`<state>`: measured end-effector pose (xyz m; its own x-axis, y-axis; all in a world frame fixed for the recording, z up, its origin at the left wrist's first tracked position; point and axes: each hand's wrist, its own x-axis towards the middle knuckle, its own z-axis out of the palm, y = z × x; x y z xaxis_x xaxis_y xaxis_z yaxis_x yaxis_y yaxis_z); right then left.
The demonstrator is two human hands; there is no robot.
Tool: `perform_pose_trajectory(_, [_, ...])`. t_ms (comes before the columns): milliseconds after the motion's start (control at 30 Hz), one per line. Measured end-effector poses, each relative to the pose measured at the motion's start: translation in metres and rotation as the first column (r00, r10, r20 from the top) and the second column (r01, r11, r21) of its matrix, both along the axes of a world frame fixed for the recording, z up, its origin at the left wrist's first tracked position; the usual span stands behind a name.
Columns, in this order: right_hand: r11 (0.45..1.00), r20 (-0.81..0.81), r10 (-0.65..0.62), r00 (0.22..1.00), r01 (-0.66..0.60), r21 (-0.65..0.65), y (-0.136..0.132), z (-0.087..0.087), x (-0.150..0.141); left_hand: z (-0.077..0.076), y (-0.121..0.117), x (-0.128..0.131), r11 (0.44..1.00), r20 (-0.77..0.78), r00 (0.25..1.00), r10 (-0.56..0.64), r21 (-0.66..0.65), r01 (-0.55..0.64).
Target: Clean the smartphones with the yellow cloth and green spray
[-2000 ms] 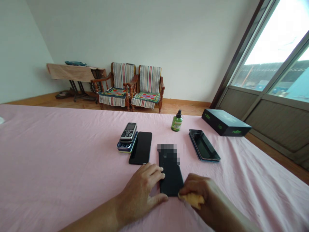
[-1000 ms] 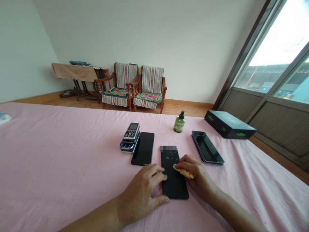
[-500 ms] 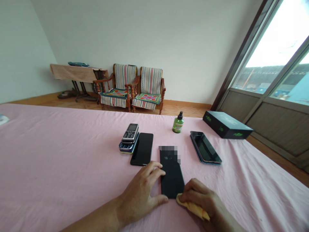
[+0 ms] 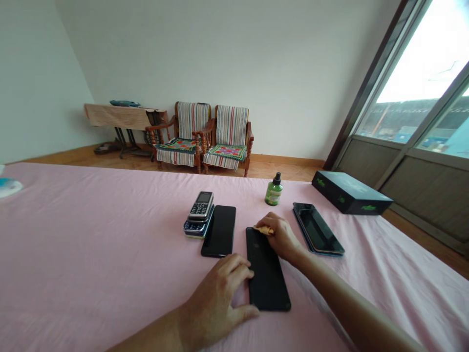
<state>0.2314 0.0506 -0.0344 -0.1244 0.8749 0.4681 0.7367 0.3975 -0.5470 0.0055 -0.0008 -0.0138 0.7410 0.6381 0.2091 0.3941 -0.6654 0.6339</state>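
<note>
Black smartphone (image 4: 267, 274) lies flat on the pink bed sheet (image 4: 110, 234), lengthwise, towards the sheet's near edge. The left grip (image 4: 216, 300) stands spread, its fingers (image 4: 238, 266) against the phone's left edge. The right grip (image 4: 278, 237) pinches a yellow cloth (image 4: 263, 230) on the phone's far end. Just left lies a second black smartphone (image 4: 219, 231) beside stacked keypad phones (image 4: 200, 215); to the right lie stacked smartphones (image 4: 318, 230). Farther off stand a green spray bottle (image 4: 273, 192) and, at the far edge, a black box (image 4: 350, 195).

Phone (image 4: 268, 274) back is matt black, second phone (image 4: 317, 230) has glossy glass, cloth (image 4: 264, 230) is soft fabric, sheet (image 4: 110, 254) is creased cotton, chairs (image 4: 249, 146) varnished wood.
</note>
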Motion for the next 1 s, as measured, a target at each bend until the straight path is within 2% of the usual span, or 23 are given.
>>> perform_pose_trajectory(67, [1.000, 0.002, 0.020, 1.000, -0.020, 0.012, 0.002, -0.005, -0.001, 0.000, 0.000, 0.000, 1.000, -0.005, 1.000, 0.000, -0.003, 0.000])
perform_pose_trajectory(167, [0.998, 0.004, 0.064, 0.998, -0.064, 0.016, -0.010, -0.006, -0.003, -0.001, -0.001, -0.001, 1.000, -0.007, 1.000, 0.000, -0.013, 0.000])
perform_pose_trajectory(433, [0.981, -0.041, 0.178, 0.983, -0.180, -0.074, -0.065, 0.003, -0.014, 0.003, -0.002, 0.002, 0.999, 0.007, 1.000, 0.014, -0.050, -0.014])
perform_pose_trajectory(667, [0.974, -0.074, 0.166, 0.983, -0.175, -0.140, -0.106, 0.003, -0.024, 0.006, -0.005, 0.003, 0.995, 0.013, 0.999, 0.041, -0.093, -0.040])
perform_pose_trajectory(900, [0.962, 0.004, 0.198, 0.980, -0.193, -0.192, -0.128, -0.001, -0.024, 0.003, -0.003, 0.003, 0.995, 0.037, 0.998, 0.042, -0.093, -0.038])
perform_pose_trajectory(1000, [0.945, 0.009, 0.262, 0.965, -0.255, -0.204, -0.135, -0.002, -0.021, 0.002, -0.003, 0.002, 0.997, 0.045, 0.998, 0.035, -0.072, -0.032])
